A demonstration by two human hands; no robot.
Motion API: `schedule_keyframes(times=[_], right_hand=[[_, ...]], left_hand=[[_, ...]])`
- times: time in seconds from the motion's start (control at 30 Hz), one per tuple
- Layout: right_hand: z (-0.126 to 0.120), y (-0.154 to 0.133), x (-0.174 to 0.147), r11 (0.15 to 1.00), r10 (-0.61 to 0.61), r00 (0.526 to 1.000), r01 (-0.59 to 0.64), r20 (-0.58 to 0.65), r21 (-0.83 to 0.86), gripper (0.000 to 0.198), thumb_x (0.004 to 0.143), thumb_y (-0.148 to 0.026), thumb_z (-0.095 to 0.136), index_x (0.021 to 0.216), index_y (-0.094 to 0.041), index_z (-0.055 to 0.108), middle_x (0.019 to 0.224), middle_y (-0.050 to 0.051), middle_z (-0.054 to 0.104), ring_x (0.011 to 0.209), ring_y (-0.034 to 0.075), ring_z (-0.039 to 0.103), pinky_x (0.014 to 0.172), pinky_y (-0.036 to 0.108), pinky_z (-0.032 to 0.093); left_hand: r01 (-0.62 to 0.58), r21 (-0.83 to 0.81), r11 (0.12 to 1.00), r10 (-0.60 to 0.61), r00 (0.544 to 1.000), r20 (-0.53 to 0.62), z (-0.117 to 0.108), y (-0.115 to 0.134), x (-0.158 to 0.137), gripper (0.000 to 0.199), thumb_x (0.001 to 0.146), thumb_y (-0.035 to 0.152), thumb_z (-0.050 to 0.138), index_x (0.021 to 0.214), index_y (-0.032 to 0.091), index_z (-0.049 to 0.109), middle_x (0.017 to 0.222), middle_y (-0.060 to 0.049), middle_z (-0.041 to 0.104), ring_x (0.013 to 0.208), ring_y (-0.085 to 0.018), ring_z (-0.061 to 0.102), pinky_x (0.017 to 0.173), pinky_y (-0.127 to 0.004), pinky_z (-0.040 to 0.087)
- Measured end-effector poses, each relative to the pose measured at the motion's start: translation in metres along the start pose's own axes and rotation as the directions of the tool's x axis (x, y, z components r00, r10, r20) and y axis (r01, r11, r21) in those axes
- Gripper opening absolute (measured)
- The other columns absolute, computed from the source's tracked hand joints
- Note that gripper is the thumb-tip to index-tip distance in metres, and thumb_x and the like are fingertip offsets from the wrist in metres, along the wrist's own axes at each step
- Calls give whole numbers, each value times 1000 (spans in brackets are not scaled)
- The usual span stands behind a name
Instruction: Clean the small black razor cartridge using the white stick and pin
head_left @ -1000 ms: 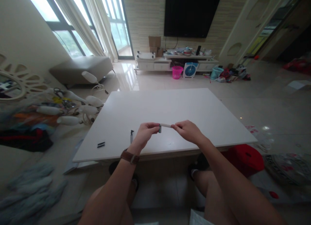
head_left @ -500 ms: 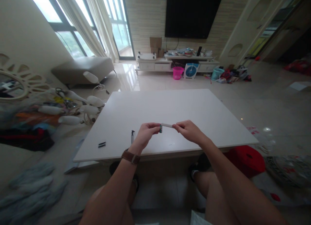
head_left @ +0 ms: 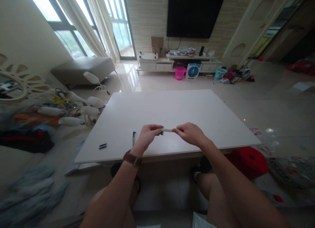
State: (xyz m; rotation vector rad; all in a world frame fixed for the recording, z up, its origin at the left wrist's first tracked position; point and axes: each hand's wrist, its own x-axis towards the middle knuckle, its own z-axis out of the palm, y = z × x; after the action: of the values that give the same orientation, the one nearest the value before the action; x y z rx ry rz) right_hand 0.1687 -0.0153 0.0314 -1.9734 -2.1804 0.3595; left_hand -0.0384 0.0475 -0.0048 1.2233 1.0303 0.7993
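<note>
1. Head view: left hand [head_left: 150, 133] pinches a small dark-and-green piece [head_left: 162, 133] between thumb and fingers, above the near part of the white table [head_left: 162, 106].
2. Right hand [head_left: 190, 133] grasps the right end of a pale stick [head_left: 167, 130] in its fingertips.
3. Governing relation: the stick's long axis runs left to right, near level, bridging the hands. Its left end meets the small piece, just right of the left fingertips; whether it is seated or merely touching cannot be told.
4. Left of the left hand, on the table: a dark slender rod [head_left: 134, 138]; farther left, two short black pieces [head_left: 102, 146].
</note>
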Motion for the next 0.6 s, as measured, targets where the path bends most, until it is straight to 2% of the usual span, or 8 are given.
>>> schedule_keyframes(times=[0.2,0.37,0.43,0.53,0.6], right_hand=[[-1,-1,0,992,67,995,-74,-76,-102,51,98,-54,37,77,-23,71,71,4,67,63,15,50,55,28,18],[-2,-1,-3,999,5,999,-7,-47,-54,52,99,-53,36,77,-23,71,69,3,66,61,13,49,55,28,20],[-3,0,-3,997,39,997,-43,-65,-62,51,98,-54,36,77,-23,71,69,3,66,61,13,49,55,28,19],[-6,1,-3,986,123,980,-139,-157,-90,51,98,-54,35,81,-24,72,70,4,65,60,14,49,55,29,18],[-7,2,-3,994,86,987,-95,-136,-62,52,98,-54,35,80,-23,72,69,3,65,59,14,48,55,28,19]], left_hand=[[13,-3,1000,-13,1000,-14,2,-3,0,21,65,24,76,83,12,76,74,-7,72,70,-16,62,70,-29,47],[17,-54,998,-17,1000,1,1,-3,1,25,66,26,77,87,12,76,80,-8,73,73,-15,62,72,-29,48],[26,-60,998,-27,1000,-5,1,-3,2,25,66,25,77,87,12,77,81,-9,74,74,-15,62,73,-29,48],[37,-73,997,-37,999,2,0,-4,2,23,67,24,77,86,12,77,81,-9,74,74,-15,63,73,-30,48],[36,-85,996,-36,999,5,-1,-5,3,24,67,25,77,87,12,77,81,-9,74,74,-15,63,74,-30,48]])
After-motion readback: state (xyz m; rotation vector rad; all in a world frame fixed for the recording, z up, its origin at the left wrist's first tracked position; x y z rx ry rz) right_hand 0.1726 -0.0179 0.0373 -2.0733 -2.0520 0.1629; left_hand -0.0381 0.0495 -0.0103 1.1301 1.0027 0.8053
